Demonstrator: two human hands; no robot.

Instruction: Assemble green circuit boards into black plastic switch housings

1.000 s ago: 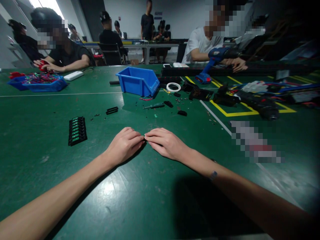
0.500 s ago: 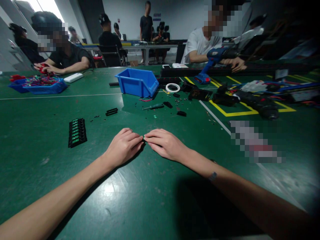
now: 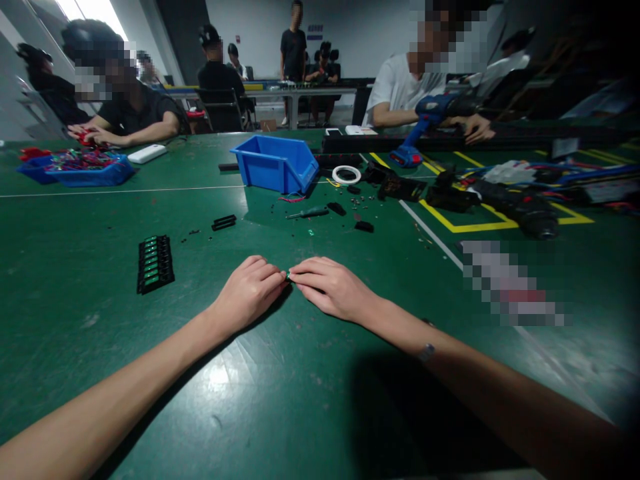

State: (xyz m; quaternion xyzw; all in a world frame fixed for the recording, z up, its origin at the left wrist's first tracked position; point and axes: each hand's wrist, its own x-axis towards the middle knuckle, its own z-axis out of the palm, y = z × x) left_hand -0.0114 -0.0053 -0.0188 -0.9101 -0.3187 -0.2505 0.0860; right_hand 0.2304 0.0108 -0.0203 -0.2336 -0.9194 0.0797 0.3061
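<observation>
Low over the green table, my left hand (image 3: 251, 288) and my right hand (image 3: 333, 287) meet fingertip to fingertip. Both are closed in a pinch on one small green piece (image 3: 289, 276), of which only a sliver shows between the fingers; its kind cannot be made out. To the left lies a black strip holder (image 3: 155, 264) with a row of green pieces in it. Beyond my hands are a tiny green piece (image 3: 311, 233), a screwdriver (image 3: 309, 213) with a dark green handle, and a pair of black frame parts (image 3: 223, 222).
A blue bin (image 3: 275, 164) stands beyond my hands, beside a white ring (image 3: 346, 175) and scattered small black parts. A blue cordless drill (image 3: 413, 137) and cables lie at the right. At far left is a blue tray (image 3: 95, 175) of wires. Co-workers sit across the table.
Both hands keep nearly the same place and the same pinch on the small green piece. The view has shifted very slightly.
</observation>
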